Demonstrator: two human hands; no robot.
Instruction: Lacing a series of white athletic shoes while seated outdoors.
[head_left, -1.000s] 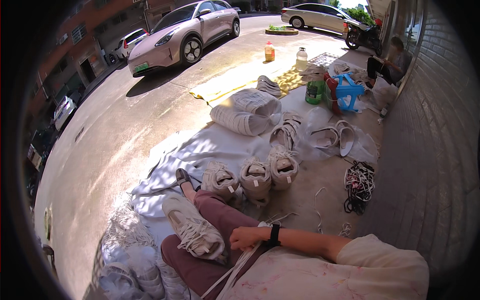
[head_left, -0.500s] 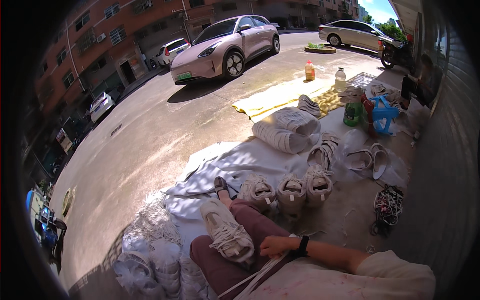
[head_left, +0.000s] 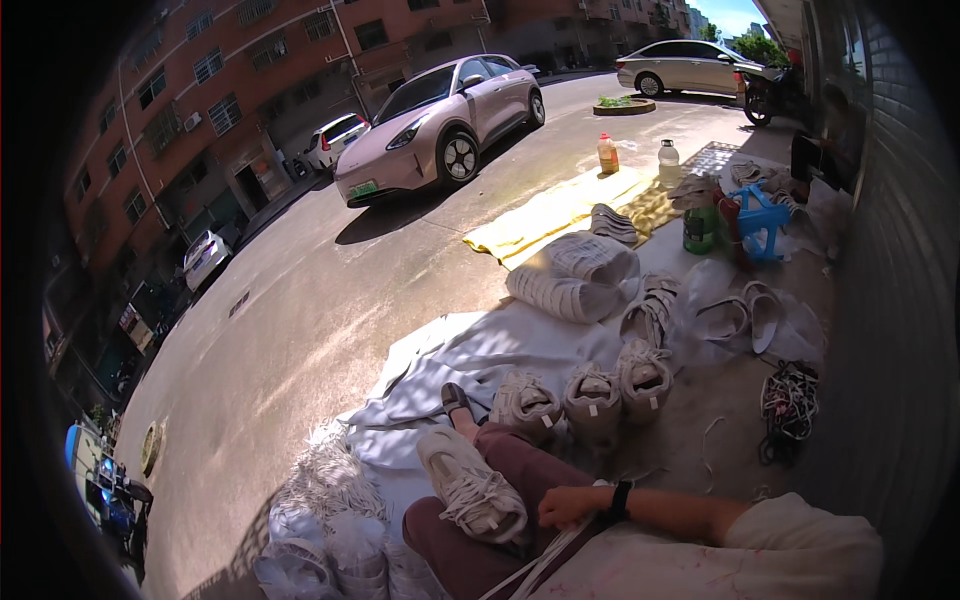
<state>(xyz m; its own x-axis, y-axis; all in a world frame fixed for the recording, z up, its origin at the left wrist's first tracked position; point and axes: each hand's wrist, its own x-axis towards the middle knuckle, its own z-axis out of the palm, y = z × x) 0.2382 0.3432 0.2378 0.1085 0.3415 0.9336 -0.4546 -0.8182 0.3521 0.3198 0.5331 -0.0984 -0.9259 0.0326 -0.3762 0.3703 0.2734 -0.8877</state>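
A white lace-up sneaker (head_left: 462, 478) lies across my lap, its thick laces tied over the front. My right hand (head_left: 568, 506), with a black band at the wrist, is closed beside the shoe at my thigh. Long white shoelaces (head_left: 556, 552) run from under its fingers down over my lap. My left hand is out of the picture. Just beyond my leg stand several more sneakers (head_left: 592, 402) in a row, their openings toward me.
On my left lie a heap of white laces (head_left: 328, 478) and bagged shoe parts (head_left: 357, 555). Ahead, a white cloth (head_left: 440, 350) bears stacked shoe uppers (head_left: 570, 285). To the right are tangled laces (head_left: 790, 400) and a blue plastic stool (head_left: 762, 222). A pink car (head_left: 440, 130) is parked beyond.
The whole view has turned slightly, so things sit a little to the right and lower. My right hand keeps its closed hold on the laces beside the sneaker.
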